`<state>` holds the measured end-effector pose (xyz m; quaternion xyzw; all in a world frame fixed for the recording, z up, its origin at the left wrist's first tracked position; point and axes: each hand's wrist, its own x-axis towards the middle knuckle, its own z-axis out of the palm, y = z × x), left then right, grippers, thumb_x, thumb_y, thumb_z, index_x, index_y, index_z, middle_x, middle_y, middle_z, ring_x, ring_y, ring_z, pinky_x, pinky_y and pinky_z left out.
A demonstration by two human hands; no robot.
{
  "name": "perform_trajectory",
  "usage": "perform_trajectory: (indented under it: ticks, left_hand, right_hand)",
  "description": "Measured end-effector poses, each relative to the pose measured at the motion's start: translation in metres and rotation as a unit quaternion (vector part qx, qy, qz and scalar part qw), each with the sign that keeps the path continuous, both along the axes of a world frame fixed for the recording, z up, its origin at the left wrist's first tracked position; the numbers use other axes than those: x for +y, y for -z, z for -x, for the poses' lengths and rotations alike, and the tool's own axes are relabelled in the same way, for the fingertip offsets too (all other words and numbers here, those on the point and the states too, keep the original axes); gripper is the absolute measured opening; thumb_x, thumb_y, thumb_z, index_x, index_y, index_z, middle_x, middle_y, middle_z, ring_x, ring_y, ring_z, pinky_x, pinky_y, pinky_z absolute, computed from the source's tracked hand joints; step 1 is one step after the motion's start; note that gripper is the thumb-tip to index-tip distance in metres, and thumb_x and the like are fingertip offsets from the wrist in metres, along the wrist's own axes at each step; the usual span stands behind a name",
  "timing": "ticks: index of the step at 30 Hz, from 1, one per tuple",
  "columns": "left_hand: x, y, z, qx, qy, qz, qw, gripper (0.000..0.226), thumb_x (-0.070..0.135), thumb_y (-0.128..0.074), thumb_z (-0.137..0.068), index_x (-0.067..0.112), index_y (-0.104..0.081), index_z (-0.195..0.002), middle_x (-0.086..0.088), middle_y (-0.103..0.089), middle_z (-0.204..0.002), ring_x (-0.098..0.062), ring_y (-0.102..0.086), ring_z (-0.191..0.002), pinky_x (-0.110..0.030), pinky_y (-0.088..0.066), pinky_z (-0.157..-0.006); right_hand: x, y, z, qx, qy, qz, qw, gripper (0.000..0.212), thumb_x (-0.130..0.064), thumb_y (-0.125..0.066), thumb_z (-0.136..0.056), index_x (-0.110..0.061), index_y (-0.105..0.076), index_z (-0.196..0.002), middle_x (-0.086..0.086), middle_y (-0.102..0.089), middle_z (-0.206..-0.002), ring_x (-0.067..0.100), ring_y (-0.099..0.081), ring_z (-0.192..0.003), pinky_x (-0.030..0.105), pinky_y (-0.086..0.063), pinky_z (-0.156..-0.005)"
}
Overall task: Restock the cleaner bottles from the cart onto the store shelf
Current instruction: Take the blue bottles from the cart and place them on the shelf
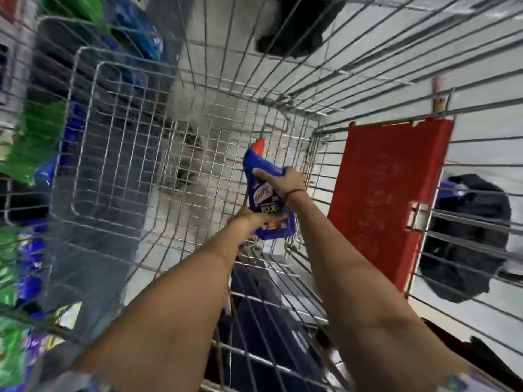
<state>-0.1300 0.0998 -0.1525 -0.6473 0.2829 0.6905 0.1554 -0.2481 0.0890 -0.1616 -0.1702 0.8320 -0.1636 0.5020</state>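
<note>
Pickup step: blue bottle (268,193) inside cart (119,154), right hand (285,183) fingers clamped round neck, left hand (256,219) fingers cupping base. Next, probably: lift clear of wire, carry to shelf.

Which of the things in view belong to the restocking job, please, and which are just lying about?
Job:
- blue cleaner bottle, held by left hand and right hand
- wire cart
- stocked shelf, blurred

Lying about:
- red flap on the cart
- dark shapes beyond the wires

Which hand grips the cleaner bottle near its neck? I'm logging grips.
The right hand; it clasps the blue cleaner bottle high up, while the left hand holds its base.
</note>
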Motion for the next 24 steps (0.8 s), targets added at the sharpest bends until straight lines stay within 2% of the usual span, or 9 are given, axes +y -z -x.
perform_trajectory:
  ticks: [3,7,10,12,15,17,18,20,24]
  left_hand:
    - [-0.02,-0.026,-0.016,0.031,0.068,0.011,0.997,0.059,0.035,-0.085,-0.056,0.011,-0.061,-0.105,-0.004,-0.069,-0.104,-0.021,-0.063,-0.099,-0.035,-0.05,-0.093]
    - [-0.06,-0.078,-0.041,0.087,0.08,0.111,0.987,0.068,0.028,-0.086,-0.055,0.014,-0.06,-0.116,-0.011,-0.068,-0.114,-0.026,-0.062,-0.106,-0.043,-0.048,-0.099]
    - [-0.078,-0.132,-0.06,0.092,-0.004,0.205,0.974,0.056,0.008,-0.083,-0.062,0.007,-0.061,-0.113,-0.013,-0.068,-0.11,-0.016,-0.064,-0.093,-0.025,-0.053,-0.083]
    - [-0.084,-0.173,-0.081,0.1,-0.056,0.27,0.956,0.052,-0.004,-0.075,-0.067,-0.002,-0.057,-0.116,-0.013,-0.068,-0.104,-0.01,-0.064,-0.081,-0.02,-0.055,-0.077]
    - [-0.087,-0.235,-0.128,0.118,-0.097,0.348,0.925,0.042,-0.005,-0.072,-0.071,-0.001,-0.06,-0.111,-0.01,-0.07,-0.095,-0.01,-0.066,-0.077,-0.024,-0.056,-0.079]
    - [-0.082,-0.268,-0.162,0.129,-0.14,0.399,0.897,0.035,-0.003,-0.072,-0.07,0.005,-0.064,-0.104,-0.003,-0.073,-0.088,-0.006,-0.067,-0.075,-0.019,-0.056,-0.074]
    - [-0.078,-0.282,-0.179,0.123,-0.163,0.427,0.881,0.035,-0.001,-0.074,-0.069,0.006,-0.064,-0.102,-0.008,-0.072,-0.091,-0.012,-0.066,-0.081,-0.026,-0.056,-0.08]
    - [-0.068,-0.31,-0.211,0.102,-0.206,0.485,0.844,0.044,0.011,-0.081,-0.061,0.013,-0.062,-0.101,-0.017,-0.067,-0.103,-0.024,-0.061,-0.092,-0.041,-0.05,-0.091]
    - [-0.042,-0.35,-0.278,0.07,-0.306,0.557,0.769,0.045,0.025,-0.08,-0.052,0.026,-0.063,-0.094,-0.005,-0.072,-0.098,-0.021,-0.065,-0.092,-0.041,-0.05,-0.092]
  right_hand:
    - [-0.011,-0.028,-0.015,-0.037,0.035,0.058,0.997,0.047,-0.054,-0.079,-0.057,-0.018,-0.054,-0.075,-0.003,-0.059,-0.075,0.012,-0.055,-0.068,0.024,-0.046,-0.056]
    - [-0.039,-0.086,-0.033,-0.092,0.08,0.13,0.984,0.056,-0.051,-0.082,-0.05,-0.014,-0.063,-0.086,0.008,-0.071,-0.094,0.024,-0.067,-0.086,0.037,-0.056,-0.079]
    - [-0.066,-0.145,-0.05,-0.149,0.129,0.204,0.959,0.033,-0.032,-0.084,-0.06,-0.015,-0.061,-0.075,0.006,-0.068,-0.078,0.021,-0.066,-0.073,0.033,-0.054,-0.069]
    - [-0.082,-0.191,-0.067,-0.171,0.117,0.243,0.948,0.032,-0.028,-0.082,-0.063,-0.011,-0.064,-0.083,0.0,-0.066,-0.07,0.014,-0.063,-0.063,0.024,-0.051,-0.059]
    - [-0.101,-0.258,-0.103,-0.237,0.063,0.304,0.92,0.036,-0.021,-0.078,-0.07,0.0,-0.066,-0.097,0.005,-0.07,-0.072,0.015,-0.064,-0.064,0.022,-0.05,-0.057]
    - [-0.11,-0.297,-0.134,-0.263,0.006,0.35,0.899,0.016,-0.015,-0.074,-0.073,-0.007,-0.068,-0.086,-0.001,-0.07,-0.065,0.014,-0.062,-0.06,0.023,-0.051,-0.058]
    - [-0.115,-0.315,-0.151,-0.27,-0.027,0.373,0.887,0.008,-0.013,-0.074,-0.073,-0.012,-0.068,-0.079,-0.007,-0.07,-0.061,0.011,-0.061,-0.058,0.022,-0.051,-0.058]
    - [-0.121,-0.346,-0.188,-0.286,-0.1,0.41,0.86,0.009,-0.009,-0.072,-0.074,-0.016,-0.067,-0.072,-0.01,-0.07,-0.057,0.006,-0.062,-0.055,0.02,-0.052,-0.057]
    - [-0.122,-0.406,-0.266,-0.284,-0.259,0.454,0.804,0.015,-0.011,-0.076,-0.07,-0.021,-0.064,-0.07,-0.012,-0.068,-0.059,0.003,-0.06,-0.057,0.018,-0.05,-0.057]
